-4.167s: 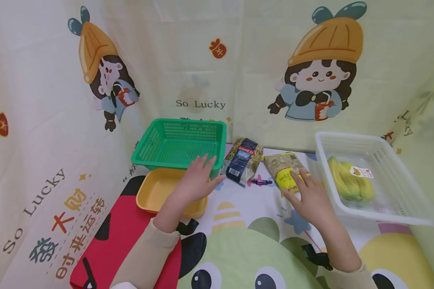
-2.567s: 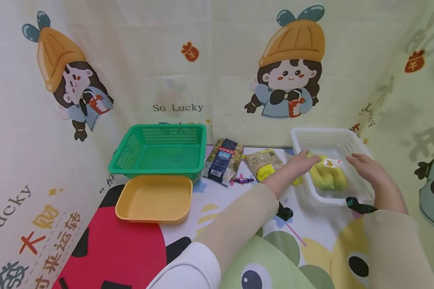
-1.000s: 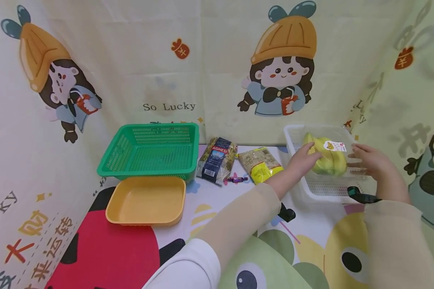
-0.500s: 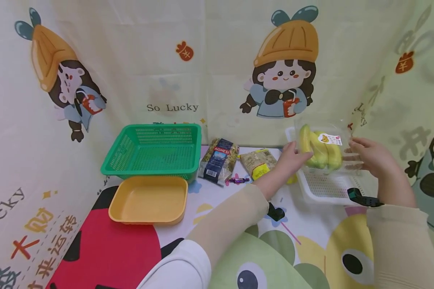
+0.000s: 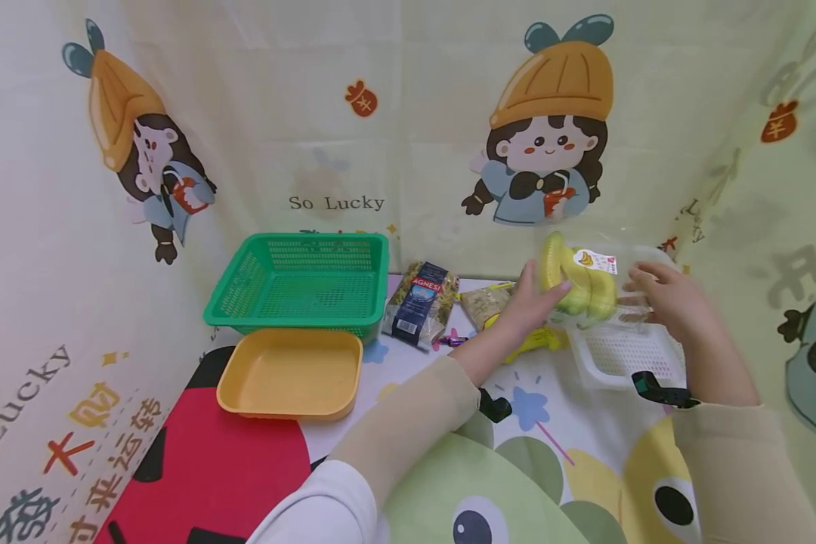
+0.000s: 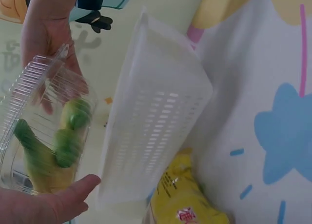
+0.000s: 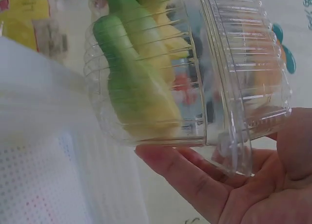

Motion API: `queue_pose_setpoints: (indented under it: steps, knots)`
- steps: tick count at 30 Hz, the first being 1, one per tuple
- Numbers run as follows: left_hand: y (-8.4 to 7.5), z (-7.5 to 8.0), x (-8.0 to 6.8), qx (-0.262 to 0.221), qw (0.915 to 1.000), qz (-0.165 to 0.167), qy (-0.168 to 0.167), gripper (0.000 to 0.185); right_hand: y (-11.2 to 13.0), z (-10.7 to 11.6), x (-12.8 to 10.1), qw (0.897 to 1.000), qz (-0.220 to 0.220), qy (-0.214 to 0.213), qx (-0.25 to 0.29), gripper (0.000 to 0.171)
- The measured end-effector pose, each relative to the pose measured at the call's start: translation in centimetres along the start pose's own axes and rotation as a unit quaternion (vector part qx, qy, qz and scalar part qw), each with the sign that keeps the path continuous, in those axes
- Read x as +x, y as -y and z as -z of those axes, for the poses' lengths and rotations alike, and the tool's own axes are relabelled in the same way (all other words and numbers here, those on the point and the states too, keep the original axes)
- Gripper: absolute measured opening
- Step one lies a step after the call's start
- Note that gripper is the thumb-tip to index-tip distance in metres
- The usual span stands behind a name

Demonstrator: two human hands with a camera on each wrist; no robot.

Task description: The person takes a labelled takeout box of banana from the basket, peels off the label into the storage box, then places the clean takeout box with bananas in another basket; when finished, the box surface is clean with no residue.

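A clear ribbed plastic clamshell box (image 7: pixel 239 63) holds several yellow-green bananas (image 5: pixel 588 291) under a white label. It is up above the white perforated basket (image 5: pixel 625 359), tilted, between the two hands. My left hand (image 5: pixel 527 306) grips its left side, thumb across the front; in the left wrist view the fingertips lie at the box's lower edge. At the opposite end, my right hand (image 5: pixel 680 302) has its fingers curled under the box's edge and hinge side, as the right wrist view shows.
At the left stand a green mesh basket (image 5: pixel 282 323) and, before it, an orange-yellow tray (image 5: pixel 289 378). Behind my left forearm lie an AGNESI pasta bag (image 5: pixel 421 302), a purple wrapped candy (image 5: pixel 454 341) and a yellow-and-clear bag (image 5: pixel 486 306).
Both hands went from the left basket and bags to the white basket, took hold of the banana box inside, raised it, and have brought it leftward toward the basket's left rim.
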State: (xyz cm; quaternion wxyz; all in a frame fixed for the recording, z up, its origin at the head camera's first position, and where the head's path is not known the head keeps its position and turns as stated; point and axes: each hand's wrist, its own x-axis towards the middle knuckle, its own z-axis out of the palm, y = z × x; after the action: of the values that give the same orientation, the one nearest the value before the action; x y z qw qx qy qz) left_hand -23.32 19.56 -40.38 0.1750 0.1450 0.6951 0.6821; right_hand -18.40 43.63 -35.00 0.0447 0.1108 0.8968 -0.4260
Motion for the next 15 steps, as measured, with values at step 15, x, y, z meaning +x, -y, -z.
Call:
queue_pose_setpoints:
  steps: [15]
  knots:
    - [0.8, 5.1, -2.4, -0.064, 0.9976, 0.016, -0.020, 0.081, 2.8, -5.1, -1.4, 0.998, 0.024, 0.006, 0.065, 0.082]
